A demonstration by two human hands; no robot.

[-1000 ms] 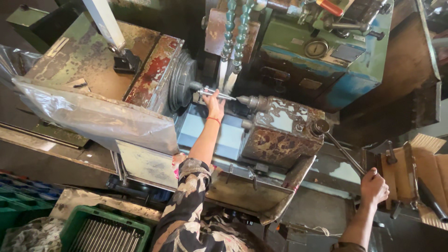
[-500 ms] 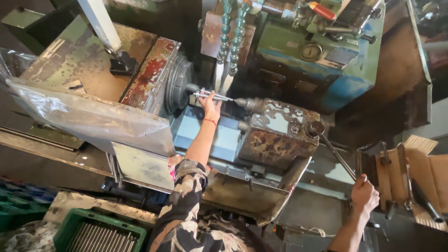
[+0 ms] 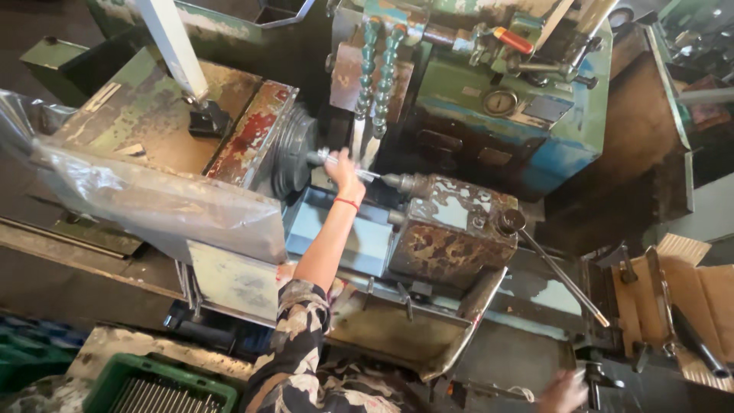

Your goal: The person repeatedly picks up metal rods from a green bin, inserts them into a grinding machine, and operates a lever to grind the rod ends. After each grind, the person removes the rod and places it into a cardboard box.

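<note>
Right hand (image 3: 564,391) dropped low, blurred, grip state cannot be told. Left hand (image 3: 342,167) grip is pinched on metal rod (image 3: 325,157), kept steady beside chuck (image 3: 294,149) for seating.

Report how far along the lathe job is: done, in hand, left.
Done: little can be told; green crate at lower left holds a row of metal rods, finished or raw unclear. In hand: left hand grips a thin metal rod at the chuck, in line with the tailstock tip. Right hand is blurred by a handle low at the right. Left: no cutting shows yet; the long lever is untouched.
</note>
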